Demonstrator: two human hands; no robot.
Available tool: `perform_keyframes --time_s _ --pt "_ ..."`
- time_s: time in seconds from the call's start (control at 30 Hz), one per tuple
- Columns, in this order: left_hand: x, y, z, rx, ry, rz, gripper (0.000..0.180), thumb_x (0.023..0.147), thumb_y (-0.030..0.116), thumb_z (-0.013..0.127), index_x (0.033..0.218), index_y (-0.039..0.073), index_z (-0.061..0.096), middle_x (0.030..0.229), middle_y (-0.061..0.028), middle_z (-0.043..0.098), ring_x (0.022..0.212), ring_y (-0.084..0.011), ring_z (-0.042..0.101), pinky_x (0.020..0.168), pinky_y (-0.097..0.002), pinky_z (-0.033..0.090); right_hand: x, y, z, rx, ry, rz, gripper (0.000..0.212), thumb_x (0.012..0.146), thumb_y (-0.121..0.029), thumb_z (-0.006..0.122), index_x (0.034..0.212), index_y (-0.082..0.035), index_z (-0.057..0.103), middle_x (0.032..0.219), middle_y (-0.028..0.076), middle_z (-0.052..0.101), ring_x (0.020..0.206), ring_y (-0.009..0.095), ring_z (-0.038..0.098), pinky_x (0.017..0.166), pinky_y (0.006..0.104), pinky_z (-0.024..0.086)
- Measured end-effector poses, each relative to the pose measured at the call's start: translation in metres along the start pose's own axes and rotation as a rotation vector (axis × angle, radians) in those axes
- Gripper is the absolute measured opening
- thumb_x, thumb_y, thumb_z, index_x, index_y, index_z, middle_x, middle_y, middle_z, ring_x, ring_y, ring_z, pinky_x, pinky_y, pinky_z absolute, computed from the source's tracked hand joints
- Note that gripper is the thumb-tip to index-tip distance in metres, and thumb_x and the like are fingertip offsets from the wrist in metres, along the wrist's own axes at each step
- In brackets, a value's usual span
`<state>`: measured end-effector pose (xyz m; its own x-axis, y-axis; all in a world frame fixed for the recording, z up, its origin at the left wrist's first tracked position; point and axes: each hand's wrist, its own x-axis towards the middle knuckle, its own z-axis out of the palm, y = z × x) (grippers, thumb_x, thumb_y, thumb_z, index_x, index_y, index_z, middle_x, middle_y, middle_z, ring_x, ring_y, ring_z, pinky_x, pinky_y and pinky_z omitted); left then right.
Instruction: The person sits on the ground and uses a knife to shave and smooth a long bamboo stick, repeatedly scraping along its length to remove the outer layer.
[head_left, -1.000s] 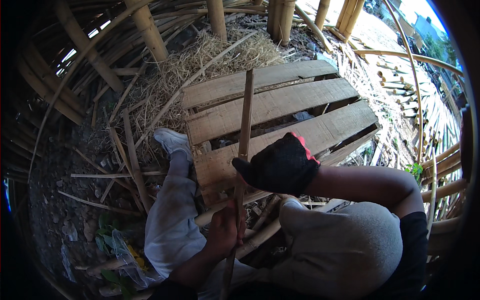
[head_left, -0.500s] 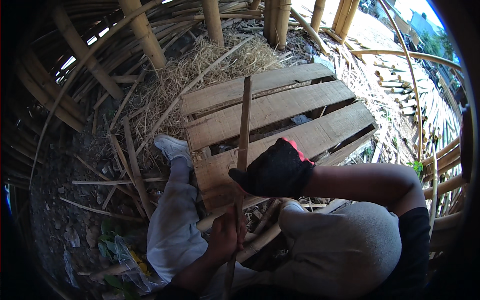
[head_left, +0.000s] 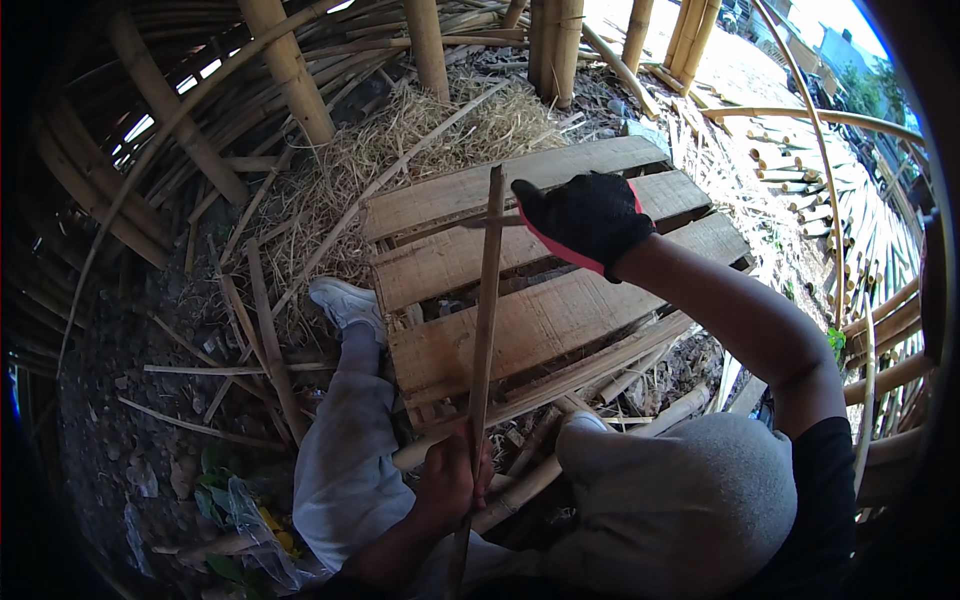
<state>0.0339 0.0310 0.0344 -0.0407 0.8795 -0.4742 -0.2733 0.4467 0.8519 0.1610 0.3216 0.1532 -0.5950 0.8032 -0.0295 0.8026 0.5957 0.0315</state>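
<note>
A long, narrow bamboo strip (head_left: 485,330) stands tilted up from my lap, its far end over the slatted wooden pallet (head_left: 560,320). My bare left hand (head_left: 450,482) is closed around the strip's lower part, near my thigh. My right hand (head_left: 590,222), in a black glove with red edging, is closed on a knife by its handle, which the glove hides. The thin, dark knife blade (head_left: 509,220) crosses the strip just below its far end. Exactly how the blade meets the strip is too small to tell.
Wood shavings (head_left: 430,130) are heaped behind the pallet. Upright bamboo poles (head_left: 287,70) stand at the back left, and cut poles (head_left: 850,240) lie in sunlight on the right. Loose strips (head_left: 270,340) and a clear plastic bag (head_left: 262,535) lie on the left ground.
My right hand has moved away from me along the strip, from near its middle to close by its far end. My left hand keeps its hold at the lower part.
</note>
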Motion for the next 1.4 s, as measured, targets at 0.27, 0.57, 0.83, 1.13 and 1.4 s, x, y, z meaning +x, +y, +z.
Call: perform_keyframes --time_s 0.27,0.57,0.83,1.13,1.4 --pt "-0.003 0.006 0.004 0.032 0.018 -0.048 0.057 0.107 0.055 0.026 0.089 0.008 0.05 0.055 0.0008 0.044 0.044 -0.0074 0.042 0.042 -0.0246 0.039 0.011 0.003 0.006 0.111 -0.063 -0.122 0.061 0.105 -0.053 0.03 0.088 -0.012 0.073 0.063 0.015 0.066 0.061 0.035 0.068 0.058 0.0476 0.054" --pt "-0.006 0.011 0.008 0.068 0.073 -0.068 0.055 0.108 0.052 0.026 0.089 0.007 0.051 0.057 -0.0001 0.046 0.046 -0.0082 0.044 0.045 -0.025 0.042 0.003 0.016 0.023 -0.036 0.049 -0.113 0.05 0.105 -0.048 0.036 0.085 -0.022 0.074 0.06 0.009 0.066 0.053 0.032 0.066 0.056 0.0455 0.055" --pt "-0.006 0.01 0.008 0.066 0.067 -0.04 0.055 0.108 0.053 0.027 0.089 0.008 0.051 0.057 -0.0001 0.046 0.046 -0.0088 0.045 0.045 -0.025 0.041 -0.02 -0.007 0.012 -0.015 0.062 -0.312 0.042 0.103 -0.047 0.04 0.115 -0.018 0.067 0.074 0.011 0.071 0.066 0.034 0.069 0.061 0.0453 0.056" --pt "-0.001 0.012 0.007 0.064 0.05 -0.035 0.056 0.107 0.055 0.026 0.089 0.008 0.051 0.056 0.0004 0.045 0.045 -0.0083 0.043 0.044 -0.0249 0.04 0.011 0.017 0.028 -0.119 0.464 -0.302 0.042 0.103 -0.044 0.042 0.09 -0.022 0.074 0.052 0.006 0.061 0.051 0.029 0.065 0.049 0.0416 0.053" --pt "-0.005 0.01 0.008 0.061 0.049 -0.031 0.056 0.108 0.053 0.025 0.088 0.007 0.051 0.054 0.0004 0.044 0.045 -0.0075 0.042 0.043 -0.0238 0.04 -0.008 0.001 0.018 -0.138 0.217 -0.242 0.048 0.103 -0.048 0.041 0.082 -0.021 0.075 0.059 0.009 0.065 0.051 0.028 0.065 0.051 0.0402 0.052"
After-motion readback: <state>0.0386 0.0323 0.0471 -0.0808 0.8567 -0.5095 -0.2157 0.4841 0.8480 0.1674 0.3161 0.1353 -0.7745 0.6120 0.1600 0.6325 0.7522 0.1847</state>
